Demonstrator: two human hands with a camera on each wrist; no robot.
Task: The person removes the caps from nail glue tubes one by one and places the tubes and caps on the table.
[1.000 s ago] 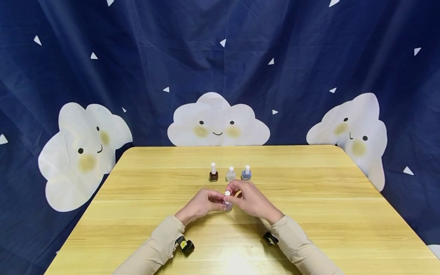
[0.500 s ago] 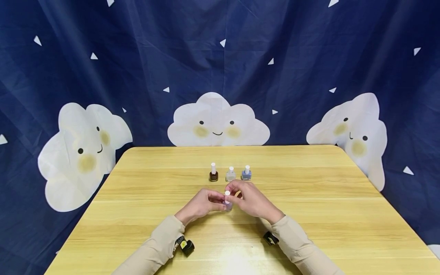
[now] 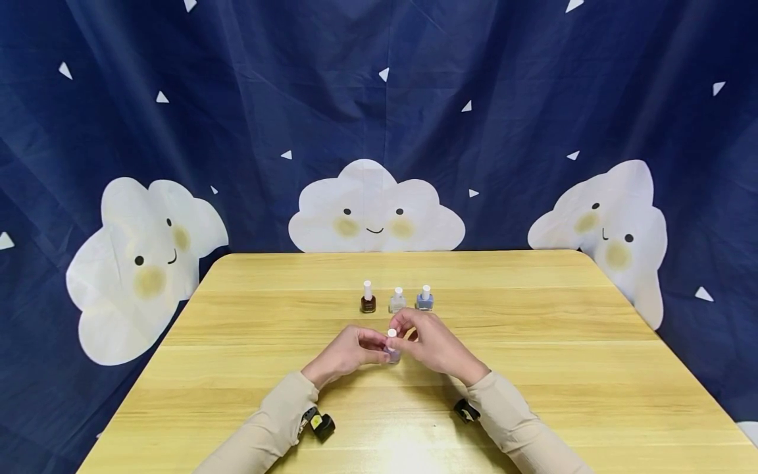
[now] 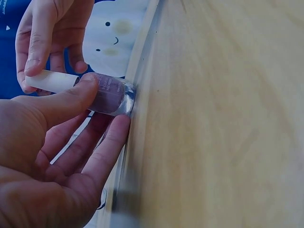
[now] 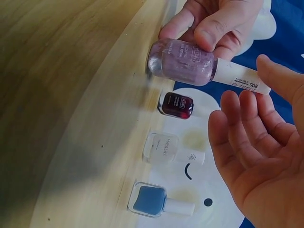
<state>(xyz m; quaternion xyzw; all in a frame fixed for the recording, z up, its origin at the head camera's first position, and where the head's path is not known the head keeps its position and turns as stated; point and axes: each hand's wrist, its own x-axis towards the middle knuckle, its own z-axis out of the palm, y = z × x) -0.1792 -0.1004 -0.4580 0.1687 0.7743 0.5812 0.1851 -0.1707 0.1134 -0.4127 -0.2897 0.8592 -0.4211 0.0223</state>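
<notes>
A lilac nail polish bottle (image 5: pixel 183 61) stands upright on the table between both hands. My left hand (image 3: pixel 349 352) grips its glass body, thumb on one side and fingers on the other, as the left wrist view also shows. The bottle's tall white cap (image 5: pixel 240 76), printed 008, is pinched by the thumb and fingers of my right hand (image 3: pixel 432 342). A thin dark ring shows between cap and glass; whether the cap is loosened I cannot tell. In the head view the fingers cover much of the bottle.
Behind the hands stand three more capped nail polish bottles in a row: dark red (image 3: pixel 368 303), clear (image 3: pixel 397 303) and blue (image 3: pixel 424 302). They stand on a light wooden table (image 3: pixel 249 316). A dark blue curtain (image 3: pixel 331 99) with white clouds hangs behind it.
Hardly anything differs. The fingers of my right hand shift very slightly at the cap; the left hand and the bottles stay in place.
</notes>
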